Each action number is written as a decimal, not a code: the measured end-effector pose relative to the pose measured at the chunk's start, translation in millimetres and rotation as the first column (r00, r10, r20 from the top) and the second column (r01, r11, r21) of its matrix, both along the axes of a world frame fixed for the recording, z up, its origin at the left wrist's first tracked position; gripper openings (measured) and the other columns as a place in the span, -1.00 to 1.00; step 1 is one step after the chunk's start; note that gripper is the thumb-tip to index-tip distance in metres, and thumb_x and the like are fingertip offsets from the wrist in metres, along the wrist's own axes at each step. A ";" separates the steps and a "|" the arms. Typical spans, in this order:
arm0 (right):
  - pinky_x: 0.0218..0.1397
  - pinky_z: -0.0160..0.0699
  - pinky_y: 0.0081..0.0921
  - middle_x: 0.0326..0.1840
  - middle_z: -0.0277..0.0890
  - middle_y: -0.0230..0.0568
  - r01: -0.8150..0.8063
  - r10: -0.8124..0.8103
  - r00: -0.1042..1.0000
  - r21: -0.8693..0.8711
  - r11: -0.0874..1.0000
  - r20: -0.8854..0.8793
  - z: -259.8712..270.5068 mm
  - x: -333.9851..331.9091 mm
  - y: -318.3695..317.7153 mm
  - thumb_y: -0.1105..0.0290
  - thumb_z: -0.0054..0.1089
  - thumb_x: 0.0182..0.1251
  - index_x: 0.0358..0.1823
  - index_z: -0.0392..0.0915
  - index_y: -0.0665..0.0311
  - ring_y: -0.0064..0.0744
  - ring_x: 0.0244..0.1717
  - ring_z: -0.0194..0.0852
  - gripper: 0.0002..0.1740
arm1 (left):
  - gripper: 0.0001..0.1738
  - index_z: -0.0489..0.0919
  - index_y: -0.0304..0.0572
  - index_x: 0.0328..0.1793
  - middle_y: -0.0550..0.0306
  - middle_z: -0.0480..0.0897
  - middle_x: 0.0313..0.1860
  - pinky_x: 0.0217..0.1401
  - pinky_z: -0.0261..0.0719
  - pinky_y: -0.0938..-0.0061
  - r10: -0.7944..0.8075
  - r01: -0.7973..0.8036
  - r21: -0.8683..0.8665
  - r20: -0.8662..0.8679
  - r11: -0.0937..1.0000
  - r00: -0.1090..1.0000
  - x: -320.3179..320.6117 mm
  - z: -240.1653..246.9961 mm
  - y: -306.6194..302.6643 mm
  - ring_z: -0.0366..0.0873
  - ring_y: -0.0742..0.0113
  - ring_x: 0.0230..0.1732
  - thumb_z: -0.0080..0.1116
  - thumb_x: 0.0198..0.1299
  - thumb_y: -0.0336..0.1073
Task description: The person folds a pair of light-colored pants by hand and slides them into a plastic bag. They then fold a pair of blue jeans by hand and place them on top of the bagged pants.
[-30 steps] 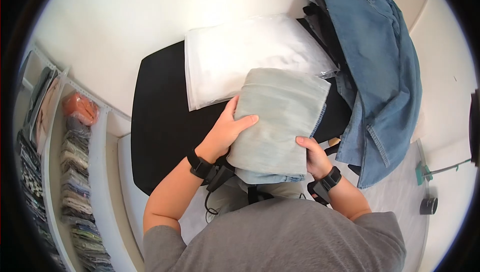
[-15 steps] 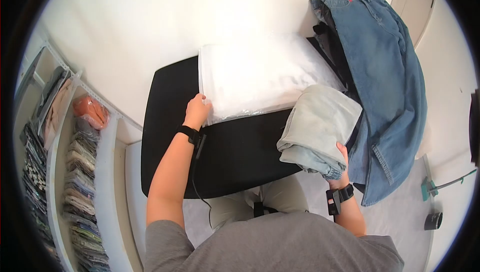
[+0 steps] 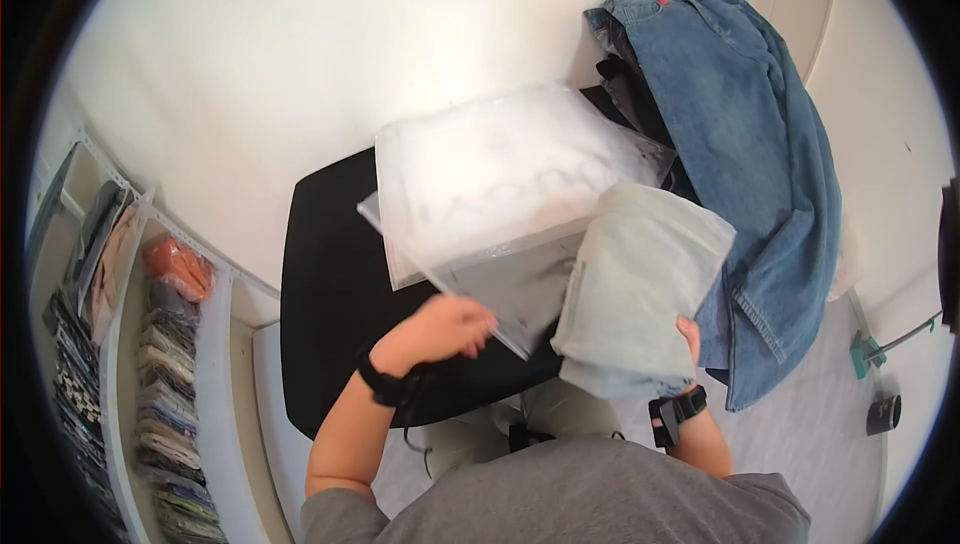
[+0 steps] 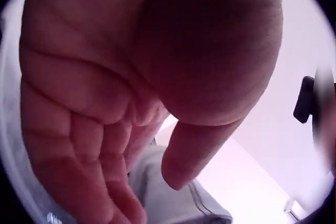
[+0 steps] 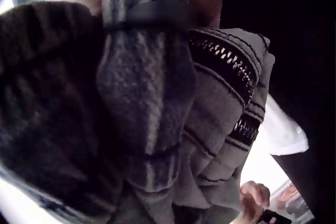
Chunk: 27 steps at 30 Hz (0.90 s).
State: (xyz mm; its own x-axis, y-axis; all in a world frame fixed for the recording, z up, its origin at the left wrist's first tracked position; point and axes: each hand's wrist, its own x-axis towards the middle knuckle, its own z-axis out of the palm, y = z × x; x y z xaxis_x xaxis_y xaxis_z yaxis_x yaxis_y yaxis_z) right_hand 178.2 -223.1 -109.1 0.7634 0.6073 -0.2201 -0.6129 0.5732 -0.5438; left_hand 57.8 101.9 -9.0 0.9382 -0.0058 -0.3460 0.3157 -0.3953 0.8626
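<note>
Pale folded jeans (image 3: 645, 289) rest in my right hand (image 3: 690, 340), whose thumb lies over their lower right edge. Up close in the right wrist view, bunched denim (image 5: 147, 87) and zips (image 5: 226, 56) fill the space by the palm. A clear plastic bag (image 3: 515, 289) lies slantwise over the black table, partly blurred, its near edge beside the fingers of my left hand (image 3: 430, 332). In the left wrist view the left hand (image 4: 100, 92) has its thumb apart from loosely bent fingers, and nothing shows between them. A stack of bags (image 3: 490, 169) lies behind.
Blue jeans (image 3: 740, 164) hang over the right side of the black table (image 3: 335, 294). Shelves (image 3: 225, 384) with packed clothes (image 3: 170, 394) and an orange bundle (image 3: 180, 267) stand at the left. A dark container (image 3: 883, 415) is on the floor at right.
My left hand has gone from the pale jeans to the bag stack, then back toward my body; one bag now lies nearer me. The right hand has carried the jeans rightward.
</note>
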 end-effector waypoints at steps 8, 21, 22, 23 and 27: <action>0.08 0.55 -0.23 0.06 0.53 0.03 0.129 -0.154 0.979 0.171 0.977 0.137 -1.4 -3.2 -60.5 0.08 0.02 0.10 0.17 0.40 0.39 -0.09 0.01 0.54 -0.35 | -0.63 0.54 -0.17 0.06 -0.15 0.55 0.03 0.19 0.41 0.19 -0.075 -0.382 0.580 0.612 0.720 0.787 35.4 -45.2 126.3 0.44 -0.11 0.13 0.18 0.08 -0.39; -0.06 0.62 -0.34 -0.05 0.58 -0.03 0.342 -0.374 0.871 0.155 0.927 0.317 -9.8 -0.3 -102.6 0.08 0.01 0.15 0.02 0.49 0.40 -0.18 -0.13 0.60 -0.44 | -0.63 0.57 0.20 -0.02 0.03 0.55 -0.17 0.08 0.46 0.22 0.076 -0.533 0.752 0.550 0.388 0.832 68.6 -71.5 175.9 0.46 -0.02 0.03 0.28 -0.03 -0.20; -0.06 0.62 -0.34 -0.05 0.58 -0.04 0.332 -0.363 0.877 0.148 0.932 0.316 -11.1 -0.4 -102.8 0.08 0.01 0.15 0.02 0.49 0.40 -0.18 -0.14 0.60 -0.44 | -0.63 0.58 0.18 -0.02 0.05 0.56 -0.19 0.04 0.47 0.25 0.126 -0.486 0.738 0.489 0.467 0.863 68.7 -69.2 176.0 0.47 0.03 -0.02 0.28 -0.03 -0.22; -0.06 0.62 -0.34 -0.05 0.59 -0.04 0.321 -0.351 0.882 0.142 0.936 0.315 -12.1 -0.6 -102.8 0.08 0.02 0.15 0.02 0.49 0.41 -0.18 -0.14 0.60 -0.44 | -0.63 0.58 0.17 -0.02 0.07 0.56 -0.22 0.00 0.48 0.28 0.171 -0.440 0.714 0.420 0.544 0.891 68.3 -66.4 176.9 0.48 0.09 -0.06 0.27 -0.03 -0.23; -0.05 0.62 -0.34 -0.05 0.58 -0.03 0.359 -0.394 0.896 0.187 0.914 0.205 2.7 -9.4 -85.5 0.10 0.06 0.13 0.07 0.46 0.41 -0.17 -0.13 0.60 -0.42 | -0.70 0.64 0.02 -0.07 0.15 0.53 -0.43 -0.24 0.46 0.44 0.130 -0.290 0.536 0.315 0.793 0.940 64.1 -54.0 176.0 0.48 0.33 -0.34 0.21 -0.01 -0.34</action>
State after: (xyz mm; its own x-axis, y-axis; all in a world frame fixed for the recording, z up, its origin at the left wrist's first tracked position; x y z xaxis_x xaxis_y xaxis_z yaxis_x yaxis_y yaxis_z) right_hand 168.8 -308.6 -106.3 0.9595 0.2755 0.0584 -0.2015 0.8164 -0.5412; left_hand 122.0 277.9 -63.0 0.9460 0.3234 0.0219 0.2556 -0.7860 0.5628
